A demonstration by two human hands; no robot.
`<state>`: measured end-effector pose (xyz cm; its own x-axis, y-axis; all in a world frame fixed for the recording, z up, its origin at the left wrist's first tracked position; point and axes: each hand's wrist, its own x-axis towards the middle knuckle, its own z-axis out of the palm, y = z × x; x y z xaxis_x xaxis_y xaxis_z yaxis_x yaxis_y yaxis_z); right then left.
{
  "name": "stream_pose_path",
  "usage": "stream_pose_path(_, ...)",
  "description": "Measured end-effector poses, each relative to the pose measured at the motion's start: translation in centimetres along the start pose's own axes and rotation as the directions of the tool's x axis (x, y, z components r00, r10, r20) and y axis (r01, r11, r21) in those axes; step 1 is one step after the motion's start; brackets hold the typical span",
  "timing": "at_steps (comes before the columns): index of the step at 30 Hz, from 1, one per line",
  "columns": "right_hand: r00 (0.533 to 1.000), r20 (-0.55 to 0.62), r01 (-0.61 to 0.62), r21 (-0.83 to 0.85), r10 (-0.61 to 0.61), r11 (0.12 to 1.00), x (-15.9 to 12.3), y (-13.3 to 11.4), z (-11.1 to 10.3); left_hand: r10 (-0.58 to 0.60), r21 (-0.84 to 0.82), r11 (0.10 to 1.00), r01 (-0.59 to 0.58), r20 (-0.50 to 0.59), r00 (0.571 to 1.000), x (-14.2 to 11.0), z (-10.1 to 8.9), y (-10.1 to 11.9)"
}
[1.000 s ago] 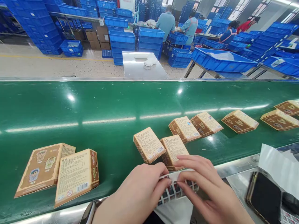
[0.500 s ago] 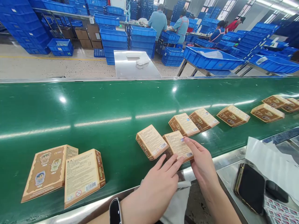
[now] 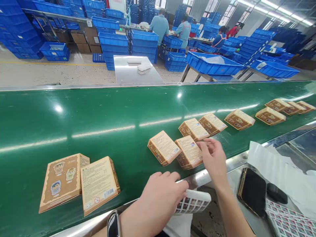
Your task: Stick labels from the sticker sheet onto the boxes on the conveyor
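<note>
Left hand [image 3: 164,197]: closed over the left end of a curved sticker sheet [image 3: 194,203], just off the belt's near metal rail [image 3: 230,163]. Right hand [image 3: 214,161]: fingers bent at the right edge of a brown-and-cream box [image 3: 189,148]; whether they grip it cannot be told. Box: tilted, near the belt's near edge, one small bluish sticker [image 3: 193,144] on its upper face; neighbouring box [image 3: 164,147] close against its left side, two more just behind. Open room: green belt [image 3: 118,107], bare across its far half and between the middle group and the left pair of boxes [image 3: 100,184]. Changed since half a second ago: left hand withdrawn from the box's lower edge; right fingers moved off the sticker, leaving it uncovered.
</note>
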<state>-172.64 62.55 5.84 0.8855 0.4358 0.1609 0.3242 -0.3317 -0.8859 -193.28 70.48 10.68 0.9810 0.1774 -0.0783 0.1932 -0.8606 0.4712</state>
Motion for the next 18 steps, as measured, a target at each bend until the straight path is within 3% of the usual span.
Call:
stream_pose_path(2,0.986,0.011,0.166,-0.105,-0.166,0.98,-1.6,-2.3,-1.6,-0.107,-0.116,0.987,0.11,0.036,0.994,-1.4,-1.5,-0.3)
stream_pose_path(4,0.924,0.24,0.327,-0.098,-0.296,0.94,-3.6,-4.9,-3.0,-0.156,-0.233,0.96,0.154,0.008,0.988,-2.7,-2.9,-0.7)
stream_pose_path(6,0.747,0.555,0.424,0.029,-0.367,0.905,-5.4,-7.2,-3.9,-0.212,-0.339,0.92,0.198,-0.003,0.977,-3.9,-3.8,-1.1)
stream_pose_path(8,0.579,0.705,0.463,0.13,-0.41,0.877,-6.5,-8.6,-3.9,-0.262,-0.434,0.864,0.253,0.04,0.964,-4.9,-4.4,-1.4)
stream_pose_path(9,0.538,0.729,0.473,0.155,-0.423,0.868,-6.8,-9.0,-3.7,-0.278,-0.473,0.837,0.275,0.067,0.958,-5.4,-4.5,-1.5)
stream_pose_path(12,0.496,0.764,0.461,0.172,-0.413,0.871,-7.1,-9.2,-2.7,-0.3,-0.525,0.793,0.31,0.107,0.948,-6.7,-4.7,-1.8)
stream_pose_path(15,0.423,0.822,0.432,0.188,-0.382,0.882,-7.2,-8.9,-2.1,-0.294,-0.508,0.805,0.305,0.105,0.95,-7.5,-4.7,-2.0)
stream_pose_path(18,0.394,0.82,0.467,0.21,-0.414,0.859,-7.6,-8.9,-1.6,-0.291,-0.477,0.829,0.291,0.076,0.954,-7.7,-4.5,-2.3)
